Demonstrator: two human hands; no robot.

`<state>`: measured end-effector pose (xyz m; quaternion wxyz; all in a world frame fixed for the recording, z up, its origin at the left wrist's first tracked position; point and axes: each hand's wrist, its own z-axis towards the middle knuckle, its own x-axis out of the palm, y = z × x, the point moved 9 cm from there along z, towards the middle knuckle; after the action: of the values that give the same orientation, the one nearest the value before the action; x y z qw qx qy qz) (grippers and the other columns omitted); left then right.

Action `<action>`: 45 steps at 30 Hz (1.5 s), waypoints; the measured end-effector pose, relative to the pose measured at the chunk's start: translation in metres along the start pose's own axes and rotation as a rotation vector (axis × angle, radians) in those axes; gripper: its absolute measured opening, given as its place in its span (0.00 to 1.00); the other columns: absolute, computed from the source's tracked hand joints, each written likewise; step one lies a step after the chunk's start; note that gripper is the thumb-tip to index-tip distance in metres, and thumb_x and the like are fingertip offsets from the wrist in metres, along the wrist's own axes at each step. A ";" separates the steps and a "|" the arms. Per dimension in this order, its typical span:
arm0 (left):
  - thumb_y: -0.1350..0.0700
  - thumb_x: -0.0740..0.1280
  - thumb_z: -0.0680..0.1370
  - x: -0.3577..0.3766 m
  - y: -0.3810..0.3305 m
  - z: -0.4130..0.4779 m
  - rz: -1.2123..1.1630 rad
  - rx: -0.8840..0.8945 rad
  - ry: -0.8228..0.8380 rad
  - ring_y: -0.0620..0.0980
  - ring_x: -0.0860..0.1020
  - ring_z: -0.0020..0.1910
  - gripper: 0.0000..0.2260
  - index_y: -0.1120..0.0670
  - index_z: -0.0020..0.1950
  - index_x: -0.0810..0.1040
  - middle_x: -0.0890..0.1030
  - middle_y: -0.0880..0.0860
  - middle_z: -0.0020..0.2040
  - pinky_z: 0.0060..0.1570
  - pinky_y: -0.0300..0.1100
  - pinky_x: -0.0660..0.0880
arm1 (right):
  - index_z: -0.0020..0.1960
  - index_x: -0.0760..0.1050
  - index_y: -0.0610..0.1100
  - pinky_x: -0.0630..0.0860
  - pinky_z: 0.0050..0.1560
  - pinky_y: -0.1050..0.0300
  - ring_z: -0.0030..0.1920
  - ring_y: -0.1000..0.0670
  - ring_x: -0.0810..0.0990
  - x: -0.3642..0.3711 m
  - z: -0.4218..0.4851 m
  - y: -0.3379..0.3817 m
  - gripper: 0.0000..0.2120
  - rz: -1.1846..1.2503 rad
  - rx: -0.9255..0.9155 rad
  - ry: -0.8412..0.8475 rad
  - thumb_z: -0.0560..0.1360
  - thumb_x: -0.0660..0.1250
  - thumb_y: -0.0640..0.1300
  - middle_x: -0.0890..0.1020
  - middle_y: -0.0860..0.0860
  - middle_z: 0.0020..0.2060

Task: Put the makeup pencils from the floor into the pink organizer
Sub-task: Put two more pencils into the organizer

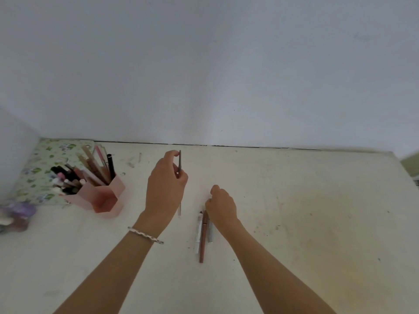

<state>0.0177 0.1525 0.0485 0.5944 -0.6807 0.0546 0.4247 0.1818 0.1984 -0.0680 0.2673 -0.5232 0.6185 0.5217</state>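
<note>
My left hand (165,189) holds a thin grey makeup pencil (180,163) upright between thumb and fingers, above the floor and to the right of the pink organizer (102,196). The organizer stands at the left, with several pencils and brushes sticking out of it. My right hand (221,206) rests with curled fingers on the far ends of three pencils lying side by side on the floor: a white one (198,234), a brown one (202,241) and a pale grey one (210,232). Whether it grips any of them is hidden. A clear pencil (179,209) lies partly under my left hand.
A floral-patterned board (38,168) lies in the left corner behind the organizer. Purple and white items (15,214) sit at the far left edge. A blue-white wall (226,75) rises along the back of the cream floor (306,211).
</note>
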 end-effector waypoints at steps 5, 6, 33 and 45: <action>0.62 0.67 0.77 -0.016 0.011 0.003 -0.015 -0.015 -0.028 0.44 0.76 0.39 0.23 0.49 0.70 0.69 0.77 0.50 0.44 0.42 0.38 0.77 | 0.50 0.73 0.37 0.71 0.43 0.54 0.46 0.41 0.78 0.000 0.007 0.005 0.07 -0.027 -0.051 0.007 0.74 0.59 0.36 0.78 0.43 0.46; 0.62 0.67 0.77 -0.025 0.013 0.006 -0.015 -0.005 -0.052 0.43 0.76 0.39 0.26 0.48 0.73 0.67 0.76 0.50 0.44 0.40 0.33 0.74 | 0.46 0.73 0.37 0.70 0.41 0.54 0.44 0.41 0.78 -0.006 0.011 0.008 0.05 -0.038 -0.063 0.002 0.72 0.60 0.36 0.78 0.43 0.43; 0.63 0.63 0.73 -0.226 0.086 0.007 0.384 0.030 -0.666 0.59 0.70 0.64 0.23 0.55 0.68 0.73 0.76 0.57 0.61 0.63 0.54 0.65 | 0.48 0.79 0.39 0.81 0.46 0.57 0.42 0.52 0.81 -0.052 -0.033 0.243 0.05 0.763 -0.672 -0.378 0.73 0.68 0.32 0.81 0.48 0.44; 0.63 0.64 0.75 -0.112 0.055 -0.012 0.126 -0.015 -0.289 0.47 0.76 0.46 0.11 0.52 0.55 0.75 0.78 0.48 0.49 0.46 0.44 0.76 | 0.56 0.78 0.45 0.70 0.38 0.69 0.35 0.57 0.73 -0.073 -0.018 0.181 0.11 0.655 -0.508 -0.530 0.76 0.62 0.36 0.75 0.55 0.44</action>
<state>-0.0790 0.0782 0.0784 0.5632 -0.6120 0.0080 0.5551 0.0411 0.1920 0.0678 0.1014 -0.1988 0.5145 0.8279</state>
